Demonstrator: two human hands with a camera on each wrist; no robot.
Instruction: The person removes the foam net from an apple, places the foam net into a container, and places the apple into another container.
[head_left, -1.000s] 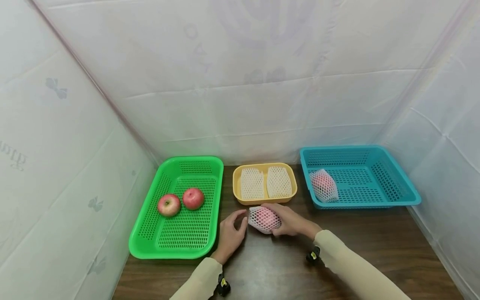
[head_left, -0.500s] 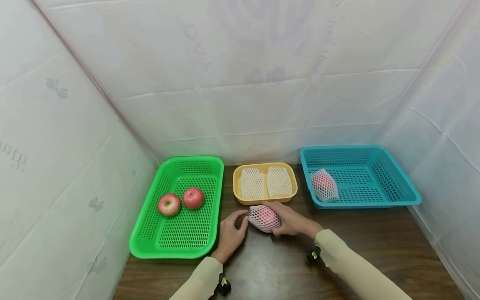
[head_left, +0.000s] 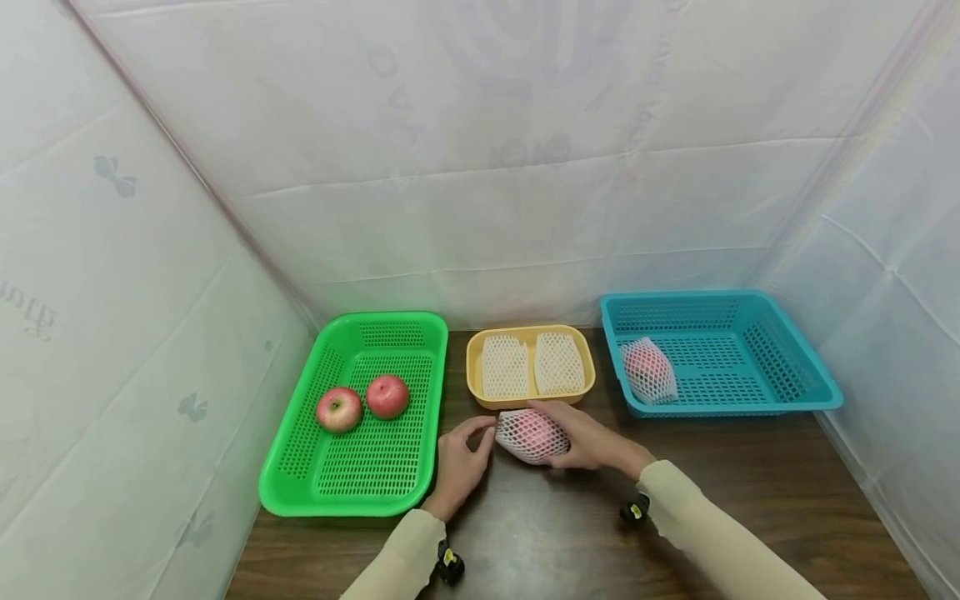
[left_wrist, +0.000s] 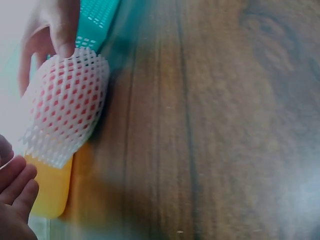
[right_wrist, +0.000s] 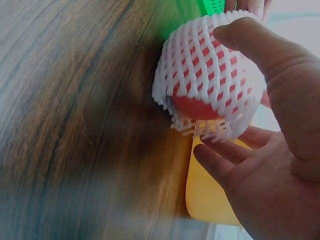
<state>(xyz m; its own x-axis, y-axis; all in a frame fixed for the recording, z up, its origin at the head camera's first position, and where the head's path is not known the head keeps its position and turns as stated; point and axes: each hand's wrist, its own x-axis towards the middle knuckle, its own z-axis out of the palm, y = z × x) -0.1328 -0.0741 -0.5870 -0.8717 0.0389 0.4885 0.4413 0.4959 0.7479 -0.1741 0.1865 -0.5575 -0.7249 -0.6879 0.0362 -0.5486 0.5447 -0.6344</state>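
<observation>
The netted apple [head_left: 531, 435] is held low over the worktop [head_left: 555, 533], just in front of the yellow tray [head_left: 495, 403]; whether the wood is touched cannot be told. It is clasped in the grip of the right hand [head_left: 583, 439], with the thumb laid against the net; at that end, red skin is left exposed in the net's opening. The left hand [head_left: 459, 467] is placed at the other end, its thumb and forefinger tips close together; whether the net's edge is pinched between them cannot be told. In the tray, two flat foam nets [head_left: 504, 367] are laid side by side. To the left, two red apples [head_left: 387, 397] are set near each other in the green basket [head_left: 367, 475]; to the right, a second wrapped apple [head_left: 648, 371] is lodged by the left wall of the blue basket [head_left: 720, 357]. White sheeting [head_left: 480, 217] is hung behind.
</observation>
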